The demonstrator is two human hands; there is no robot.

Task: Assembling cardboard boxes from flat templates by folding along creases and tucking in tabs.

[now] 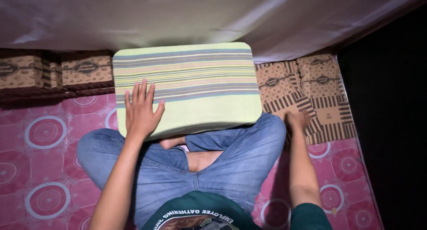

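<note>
Left hand point(141, 110) lies spread on one striped folded cloth point(187, 85); right hand point(297, 120), seemingly flat, touches one patterned box point(327, 110)

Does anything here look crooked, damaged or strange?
Nothing stands out. The folded green striped cloth lies flat and square on the knees, left hand flat on it; the right hand touches flat brown patterned boxes.

Dim overhead light, sharp centre, right edge lost in black shadow.
</note>
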